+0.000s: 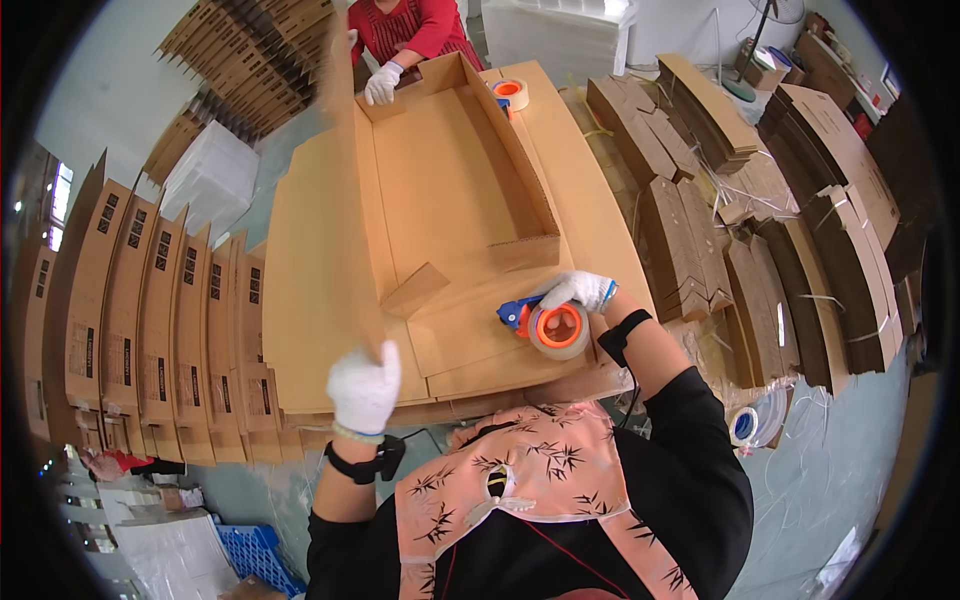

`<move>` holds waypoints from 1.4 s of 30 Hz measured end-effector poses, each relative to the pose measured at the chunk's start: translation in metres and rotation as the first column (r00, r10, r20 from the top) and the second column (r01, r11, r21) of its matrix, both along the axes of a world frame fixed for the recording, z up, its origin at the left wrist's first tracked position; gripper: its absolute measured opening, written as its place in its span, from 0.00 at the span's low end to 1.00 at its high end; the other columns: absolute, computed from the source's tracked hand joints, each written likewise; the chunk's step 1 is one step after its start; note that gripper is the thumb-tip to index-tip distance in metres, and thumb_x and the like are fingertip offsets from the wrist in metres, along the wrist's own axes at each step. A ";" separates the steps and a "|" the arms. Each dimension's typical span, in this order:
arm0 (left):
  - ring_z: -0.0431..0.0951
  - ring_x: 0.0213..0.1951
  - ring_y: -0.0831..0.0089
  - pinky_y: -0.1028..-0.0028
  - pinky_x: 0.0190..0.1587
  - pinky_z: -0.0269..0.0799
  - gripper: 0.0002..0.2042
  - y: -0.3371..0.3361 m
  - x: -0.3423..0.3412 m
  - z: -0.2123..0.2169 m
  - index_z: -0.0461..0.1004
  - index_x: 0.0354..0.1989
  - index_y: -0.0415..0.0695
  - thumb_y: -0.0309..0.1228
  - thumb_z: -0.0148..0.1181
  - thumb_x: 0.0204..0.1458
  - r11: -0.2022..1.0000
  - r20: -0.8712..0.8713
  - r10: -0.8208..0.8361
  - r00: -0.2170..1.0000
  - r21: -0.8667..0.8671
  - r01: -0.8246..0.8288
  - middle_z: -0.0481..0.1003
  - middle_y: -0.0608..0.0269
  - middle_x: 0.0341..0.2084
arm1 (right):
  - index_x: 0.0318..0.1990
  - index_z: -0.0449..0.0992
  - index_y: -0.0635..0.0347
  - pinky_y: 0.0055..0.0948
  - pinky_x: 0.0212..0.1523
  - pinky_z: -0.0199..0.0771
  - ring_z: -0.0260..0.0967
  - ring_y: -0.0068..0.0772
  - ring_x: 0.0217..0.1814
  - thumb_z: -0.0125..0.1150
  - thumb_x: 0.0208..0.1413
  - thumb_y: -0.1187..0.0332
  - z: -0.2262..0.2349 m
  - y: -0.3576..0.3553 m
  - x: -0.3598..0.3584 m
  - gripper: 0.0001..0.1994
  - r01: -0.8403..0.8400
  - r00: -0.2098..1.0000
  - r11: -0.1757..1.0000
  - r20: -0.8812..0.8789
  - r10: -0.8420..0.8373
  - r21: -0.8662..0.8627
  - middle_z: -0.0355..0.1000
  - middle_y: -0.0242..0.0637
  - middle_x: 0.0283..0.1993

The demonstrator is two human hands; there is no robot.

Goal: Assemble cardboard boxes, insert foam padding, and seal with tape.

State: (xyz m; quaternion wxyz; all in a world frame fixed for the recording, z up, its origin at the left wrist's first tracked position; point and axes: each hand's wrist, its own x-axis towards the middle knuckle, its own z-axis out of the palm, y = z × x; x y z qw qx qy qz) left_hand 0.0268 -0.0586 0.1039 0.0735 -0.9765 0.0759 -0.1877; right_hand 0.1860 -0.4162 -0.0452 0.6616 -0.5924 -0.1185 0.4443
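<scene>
A shallow cardboard box lies open on the stacked cardboard in front of me, its far and right walls standing up. Along its left side a long cardboard panel is raised and blurred by motion. My left hand, in a white glove, is closed on the near end of that panel. At the box's near right, my gloved right hand grips a tape dispenser with a blue and red head and a roll on an orange core. A small flap sticks up at the near left corner.
Across the table stands a co-worker in red, one gloved hand at the box's far left corner. A second tape dispenser rests at the far right. Folded cartons line the left; bundled cardboard lies at right. A blue crate sits on the floor.
</scene>
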 end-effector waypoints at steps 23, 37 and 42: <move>0.82 0.42 0.63 0.69 0.48 0.77 0.15 -0.037 0.062 -0.019 0.73 0.52 0.33 0.27 0.57 0.58 0.425 -0.209 -0.530 0.822 -0.904 0.044 0.80 0.50 0.42 | 0.53 0.76 0.71 0.26 0.54 0.69 0.72 0.31 0.50 0.65 0.49 0.63 0.022 -0.097 -0.043 0.25 0.053 0.976 0.995 0.215 -0.033 -0.085 0.78 0.39 0.47; 0.76 0.24 0.62 0.63 0.29 0.73 0.09 -0.131 0.172 -0.057 0.77 0.37 0.46 0.37 0.55 0.58 0.785 -0.180 -0.618 0.765 -0.093 0.612 0.77 0.61 0.25 | 0.64 0.63 0.70 0.25 0.58 0.66 0.69 0.32 0.54 0.58 0.39 0.77 -0.043 -0.243 -0.291 0.37 0.971 0.153 0.138 0.065 -0.986 -0.196 0.72 0.40 0.52; 0.78 0.30 0.62 0.62 0.35 0.74 0.09 -0.148 0.152 -0.041 0.77 0.42 0.45 0.33 0.57 0.57 0.798 -0.165 -0.593 0.788 0.011 0.603 0.79 0.60 0.30 | 0.61 0.68 0.65 0.36 0.55 0.72 0.74 0.47 0.51 0.60 0.43 0.69 -0.100 -0.246 -0.267 0.32 0.826 0.205 -0.116 0.485 -0.850 -0.552 0.74 0.46 0.53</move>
